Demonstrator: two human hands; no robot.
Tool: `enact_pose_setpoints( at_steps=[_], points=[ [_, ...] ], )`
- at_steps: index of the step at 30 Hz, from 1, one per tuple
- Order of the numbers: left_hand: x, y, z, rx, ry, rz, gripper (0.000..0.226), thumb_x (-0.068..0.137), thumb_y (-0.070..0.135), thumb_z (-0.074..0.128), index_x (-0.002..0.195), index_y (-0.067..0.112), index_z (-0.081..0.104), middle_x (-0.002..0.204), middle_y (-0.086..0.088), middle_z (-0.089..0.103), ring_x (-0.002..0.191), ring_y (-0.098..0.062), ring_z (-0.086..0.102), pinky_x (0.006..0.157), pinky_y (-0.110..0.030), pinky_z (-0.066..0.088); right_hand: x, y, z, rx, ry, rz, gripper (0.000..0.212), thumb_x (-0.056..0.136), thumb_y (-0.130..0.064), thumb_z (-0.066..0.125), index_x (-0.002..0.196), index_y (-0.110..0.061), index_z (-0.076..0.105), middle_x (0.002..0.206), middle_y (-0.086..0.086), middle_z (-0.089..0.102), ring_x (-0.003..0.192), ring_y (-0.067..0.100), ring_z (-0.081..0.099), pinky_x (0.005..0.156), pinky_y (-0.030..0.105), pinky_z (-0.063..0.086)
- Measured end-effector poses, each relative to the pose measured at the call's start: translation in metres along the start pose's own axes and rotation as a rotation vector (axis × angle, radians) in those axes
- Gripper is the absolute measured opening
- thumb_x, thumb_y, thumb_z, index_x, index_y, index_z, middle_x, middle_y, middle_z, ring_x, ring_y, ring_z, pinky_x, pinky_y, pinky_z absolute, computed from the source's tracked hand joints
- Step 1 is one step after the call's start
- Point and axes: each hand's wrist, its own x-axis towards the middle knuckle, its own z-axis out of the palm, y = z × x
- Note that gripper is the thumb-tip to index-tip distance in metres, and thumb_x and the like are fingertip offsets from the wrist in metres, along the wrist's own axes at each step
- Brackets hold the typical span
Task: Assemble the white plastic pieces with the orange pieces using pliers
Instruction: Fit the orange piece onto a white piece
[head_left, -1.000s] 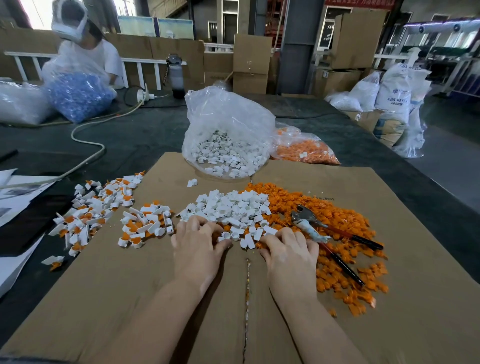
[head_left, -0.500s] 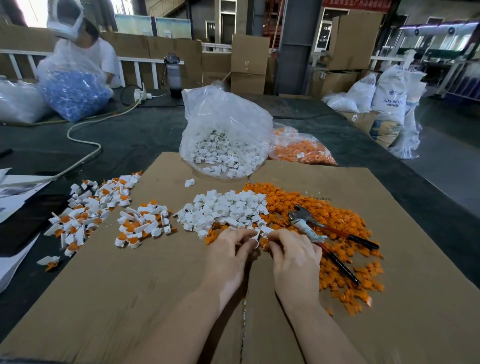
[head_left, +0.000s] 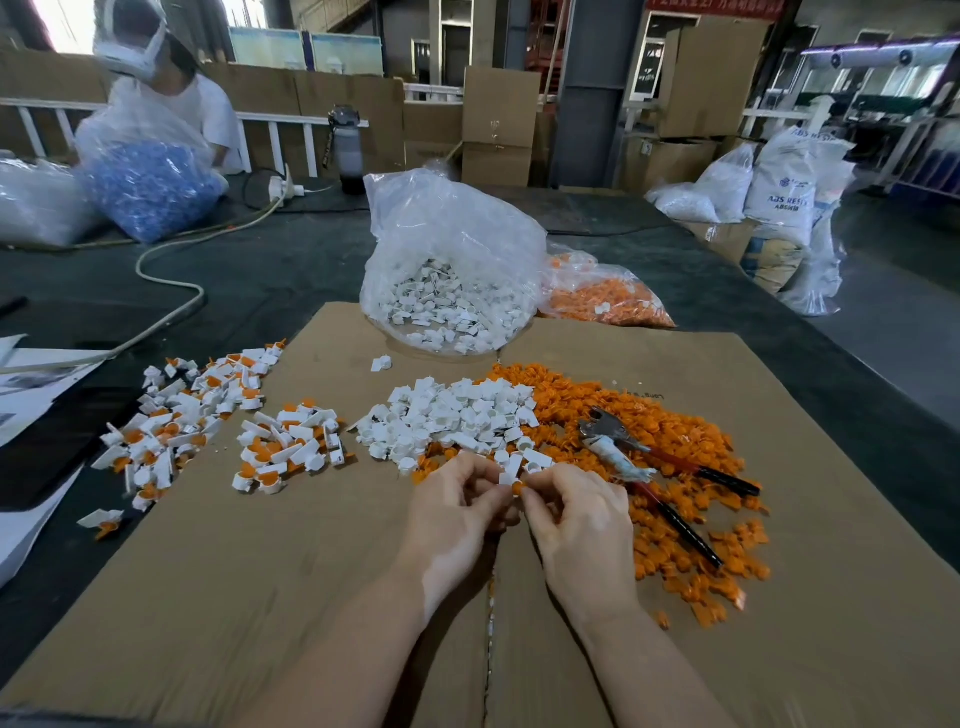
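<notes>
While your left hand (head_left: 457, 506) pinches a white piece (head_left: 510, 470) | your right hand (head_left: 576, 512) pinches an orange piece (head_left: 517, 488) against it | pliers (head_left: 631, 457) lie right of both, ungripped

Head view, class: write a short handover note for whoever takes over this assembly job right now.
Left hand pinches a white piece; right hand pinches an orange piece against it.
Pliers lie unused on the orange pile, beside the loose white pile.
Done: assembled pieces lie in heaps to the left on the cardboard.
Left: join this pair, then work through both piles.
</notes>
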Motion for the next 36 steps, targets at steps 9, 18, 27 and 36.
enact_pose_setpoints(
  at_steps=[9,18,27,36],
  points=[
    [-0.0039,0.0019,0.0018,0.162,-0.041,0.093,0.009,0.087,0.003,0.061,0.081,0.010,0.059,0.066,-0.003,0.058,0.053,0.003,0.055,0.056,-0.010,0.044,-0.0015,0.0010,0.0010,0.019,-0.032,-0.005,0.014,0.075,-0.007,0.075,0.069,-0.015,0.066,0.066,-0.006,0.063,0.065,0.013,0.055,0.071,0.029,0.035],
    [0.0001,0.0013,-0.0021,-0.109,-0.002,0.010,0.017,0.088,-0.006,0.055,0.099,0.005,0.059,0.058,0.001,0.053,0.054,-0.009,0.060,0.056,-0.018,0.050,-0.0005,0.0014,-0.0020,0.134,0.075,-0.030,0.014,0.079,0.002,0.068,0.087,-0.009,0.068,0.081,-0.003,0.063,0.081,0.016,0.057,0.073,0.040,0.051],
    [0.0016,-0.0039,-0.0043,-0.069,-0.025,0.038,0.019,0.087,-0.002,0.057,0.090,0.016,0.064,0.055,0.006,0.056,0.059,-0.010,0.061,0.058,-0.018,0.049,0.0005,0.0000,-0.0039,0.169,-0.070,-0.086,0.029,0.081,-0.003,0.069,0.107,-0.015,0.070,0.086,0.000,0.054,0.085,0.018,0.052,0.077,0.040,0.049],
    [0.0032,-0.0068,-0.0044,-0.087,-0.033,0.034,0.020,0.087,-0.001,0.058,0.090,0.017,0.064,0.055,0.008,0.057,0.059,-0.010,0.061,0.059,-0.019,0.050,0.0016,-0.0010,-0.0048,0.168,-0.055,-0.081,0.022,0.080,-0.005,0.070,0.101,-0.015,0.071,0.086,-0.004,0.052,0.084,0.016,0.053,0.077,0.040,0.049]
  ],
)
